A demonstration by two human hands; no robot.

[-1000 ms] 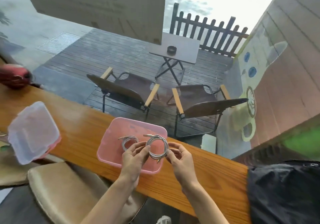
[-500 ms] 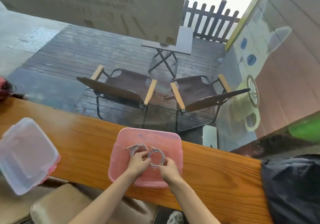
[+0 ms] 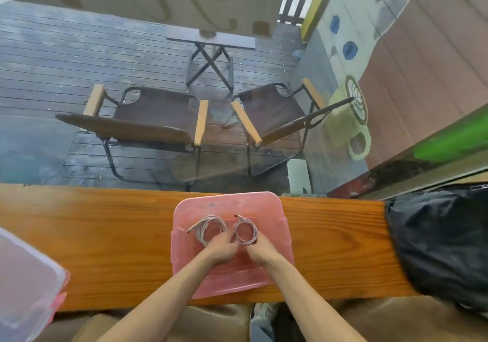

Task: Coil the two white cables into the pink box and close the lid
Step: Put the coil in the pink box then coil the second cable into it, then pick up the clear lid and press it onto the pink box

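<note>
A wet grey deck fills the upper half of the view beyond a glass pane, with a painted wall showing a white cat and a mug at 2 o'clock. On the deck stand two folding chairs with wooden armrests, side by side at 12 o'clock, and behind them a small folding table. A long wooden counter runs across the lower half of the view from 9 o'clock to 3 o'clock. A black bag rests on the counter's right end at 4 o'clock. A translucent lid with a pink edge lies at 8 o'clock, well apart from the box and partly cut off by the frame. The pink box sits open on the counter at the centre, slightly toward 6 o'clock, its near edge close to the counter's near edge. Both forearms reach up from 6 o'clock into the box. The left hand is loosely curled, its fingertips touching the near side of the left cable coil, which lies flat on the box floor. The right hand is likewise curled, its fingers pinching the near rim of the right cable coil, a smaller loop just beside the first. A loose connector end projects from each coil, toward 9 o'clock on the left coil and toward 11 o'clock on the right coil. Whether the two coils touch each other cannot be told.
</note>
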